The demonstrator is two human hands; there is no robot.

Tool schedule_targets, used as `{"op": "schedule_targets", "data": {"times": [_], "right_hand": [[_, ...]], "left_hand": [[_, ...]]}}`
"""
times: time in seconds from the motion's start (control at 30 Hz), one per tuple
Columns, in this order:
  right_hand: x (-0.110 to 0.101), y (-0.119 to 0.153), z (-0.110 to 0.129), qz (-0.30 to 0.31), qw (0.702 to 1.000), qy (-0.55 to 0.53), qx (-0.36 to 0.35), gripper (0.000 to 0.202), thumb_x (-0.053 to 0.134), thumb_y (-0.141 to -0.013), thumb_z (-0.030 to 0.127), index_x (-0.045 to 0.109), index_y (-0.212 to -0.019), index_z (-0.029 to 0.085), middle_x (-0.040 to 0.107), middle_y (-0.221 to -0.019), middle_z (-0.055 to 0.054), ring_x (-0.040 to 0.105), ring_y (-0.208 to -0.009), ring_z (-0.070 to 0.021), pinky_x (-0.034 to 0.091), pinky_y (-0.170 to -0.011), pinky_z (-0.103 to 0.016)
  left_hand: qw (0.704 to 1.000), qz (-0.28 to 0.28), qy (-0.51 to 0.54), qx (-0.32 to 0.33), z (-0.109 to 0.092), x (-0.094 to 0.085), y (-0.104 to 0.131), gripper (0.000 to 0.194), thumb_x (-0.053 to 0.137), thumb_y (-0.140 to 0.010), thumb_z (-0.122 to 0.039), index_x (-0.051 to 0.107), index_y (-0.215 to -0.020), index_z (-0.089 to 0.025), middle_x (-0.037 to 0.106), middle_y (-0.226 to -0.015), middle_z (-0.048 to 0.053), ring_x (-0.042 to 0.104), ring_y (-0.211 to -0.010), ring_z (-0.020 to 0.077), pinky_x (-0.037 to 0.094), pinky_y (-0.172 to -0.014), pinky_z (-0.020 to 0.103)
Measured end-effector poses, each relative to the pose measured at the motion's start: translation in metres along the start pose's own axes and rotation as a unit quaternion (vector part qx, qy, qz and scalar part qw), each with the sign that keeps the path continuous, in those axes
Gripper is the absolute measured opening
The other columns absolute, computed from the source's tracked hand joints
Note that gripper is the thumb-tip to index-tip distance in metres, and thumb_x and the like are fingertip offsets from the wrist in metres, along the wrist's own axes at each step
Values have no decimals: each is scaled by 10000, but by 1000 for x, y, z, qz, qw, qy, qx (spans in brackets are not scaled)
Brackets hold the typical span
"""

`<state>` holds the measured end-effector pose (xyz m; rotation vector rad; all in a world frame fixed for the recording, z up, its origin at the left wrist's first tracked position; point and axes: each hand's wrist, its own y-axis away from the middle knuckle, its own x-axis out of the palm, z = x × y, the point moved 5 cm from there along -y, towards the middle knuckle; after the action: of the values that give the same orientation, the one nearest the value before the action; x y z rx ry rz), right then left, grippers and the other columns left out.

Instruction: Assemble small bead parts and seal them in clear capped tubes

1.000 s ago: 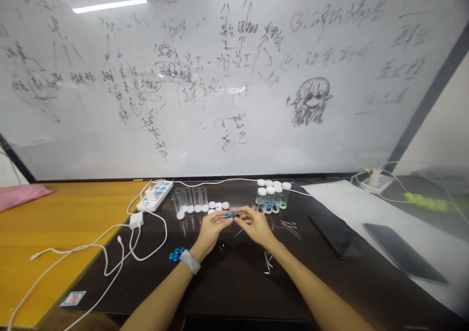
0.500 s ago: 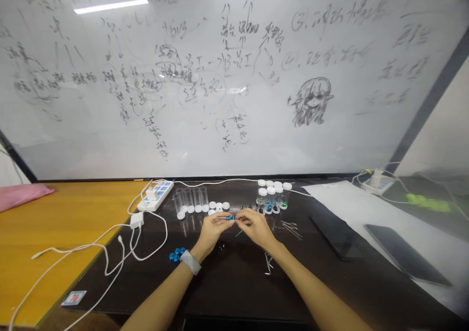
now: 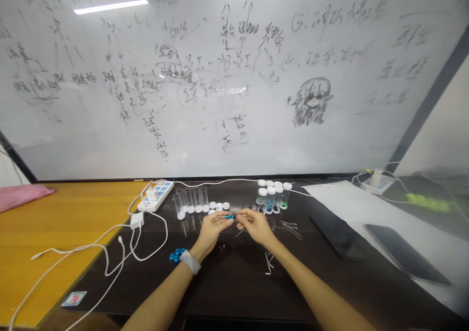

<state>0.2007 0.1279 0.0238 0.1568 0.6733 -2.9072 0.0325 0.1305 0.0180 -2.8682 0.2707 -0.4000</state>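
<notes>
In front of me, my left hand point(image 3: 210, 231) is closed in a pinch on a thin metal rod with small shiny blue pieces point(image 3: 230, 216) along it. My right hand point(image 3: 255, 226) pinches the dark right end of the same rod; its fingertips partly cover that end. Below my right fingers lies a small hex key point(image 3: 241, 232), and more hex keys point(image 3: 268, 263) rest nearer to me. A cluster of round blue metal parts point(image 3: 177, 254) sits beside my left wrist. Tiny pale bits point(image 3: 222, 246) lie between my forearms.
Clear tubes point(image 3: 188, 200) and loose white caps point(image 3: 219, 206) stand at the back. Capped tubes with blue and green parts point(image 3: 271, 201) are to their right, near thin metal rods point(image 3: 292, 229). A black tablet point(image 3: 335, 235), phone point(image 3: 406, 253), power strip point(image 3: 157, 197) and white cables point(image 3: 120, 253) flank the dark table.
My right fingertips have drawn slightly right, so more of the rod's dark end shows beside the blue pieces. More of the hex key beneath is visible. My left hand stays almost still.
</notes>
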Motion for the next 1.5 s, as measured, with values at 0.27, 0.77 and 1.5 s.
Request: {"op": "schedule_targets", "data": {"times": [0.27,0.77,1.5], "right_hand": [[6,6,4,-15,992,125,6,520,399,-984,594,572,-688,203,581,-554,2,554,-432,-137,444,-440,-235],[8,7,3,17,988,154,19,713,268,-1009,624,569,-527,194,484,-433,11,524,-456,-149,387,-530,-248],[9,12,9,74,990,115,29,747,165,-1033,590,612,-583,196,530,-446,2,535,-459,-143,428,-572,-254]], "left_hand": [[1000,-4,-24,-2,-2,3,2,338,895,-635,-255,756,-921,-139,781,-971,112,729,-848,214,552,-820,314],[1000,19,-5,-10,-3,6,4,328,899,-631,-243,755,-906,-137,779,-941,104,720,-855,210,549,-814,309],[999,36,2,-11,-4,11,7,309,882,-662,-247,749,-919,-140,774,-919,100,716,-837,208,545,-802,309]]}}
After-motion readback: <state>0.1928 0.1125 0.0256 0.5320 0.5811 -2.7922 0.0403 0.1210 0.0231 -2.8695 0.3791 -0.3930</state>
